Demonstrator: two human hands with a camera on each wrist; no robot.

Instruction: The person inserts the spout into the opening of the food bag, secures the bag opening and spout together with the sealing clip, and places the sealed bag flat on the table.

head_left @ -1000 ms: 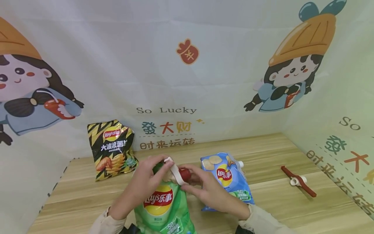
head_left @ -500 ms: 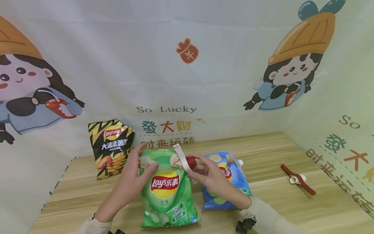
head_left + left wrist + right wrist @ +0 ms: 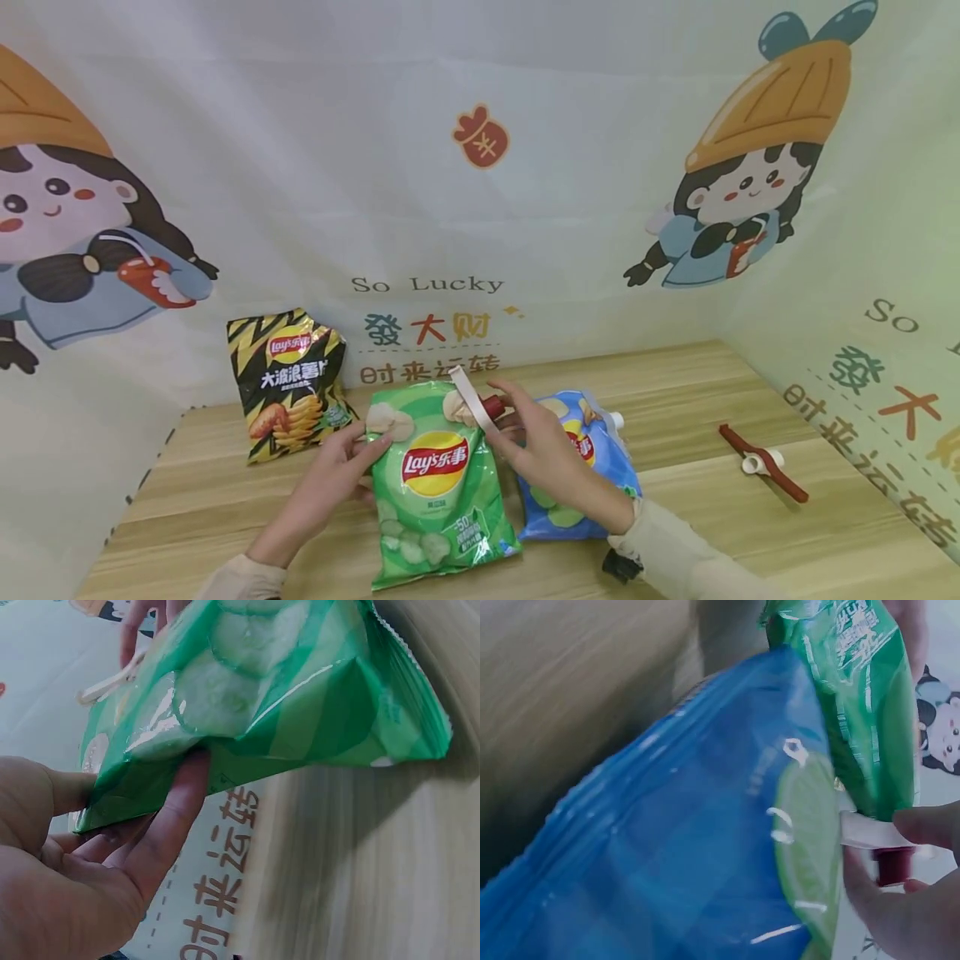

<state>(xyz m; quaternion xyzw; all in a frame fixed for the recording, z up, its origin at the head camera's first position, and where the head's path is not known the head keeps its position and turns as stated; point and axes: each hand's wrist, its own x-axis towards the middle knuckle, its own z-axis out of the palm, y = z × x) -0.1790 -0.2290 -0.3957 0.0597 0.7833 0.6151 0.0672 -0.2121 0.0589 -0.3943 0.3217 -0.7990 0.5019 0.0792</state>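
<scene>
A green Lay's chip bag (image 3: 435,521) stands tilted over the table in the head view. At its upper right corner is a white bag clip (image 3: 469,398) with a dark red cap (image 3: 492,406). My left hand (image 3: 333,471) holds the bag's left edge; in the left wrist view the thumb (image 3: 75,790) lies on one side of it and fingers on the other. With my right hand (image 3: 551,446) I grip the clip around its red cap, as the right wrist view shows the thumb and fingers about the clip (image 3: 870,831). The bag's back is hidden.
A blue Lay's bag (image 3: 618,475) with a white spout (image 3: 617,419) lies behind my right forearm. At back left, a black-and-yellow chip bag (image 3: 288,387) leans on the printed backdrop (image 3: 420,217). A red clip with a white spout (image 3: 765,463) lies on the table's right side.
The green bag has moved up and right and tilted. My left hand has gone from the bag's top, by the clip, down to its left edge. The right hand still grips the clip's capped end.
</scene>
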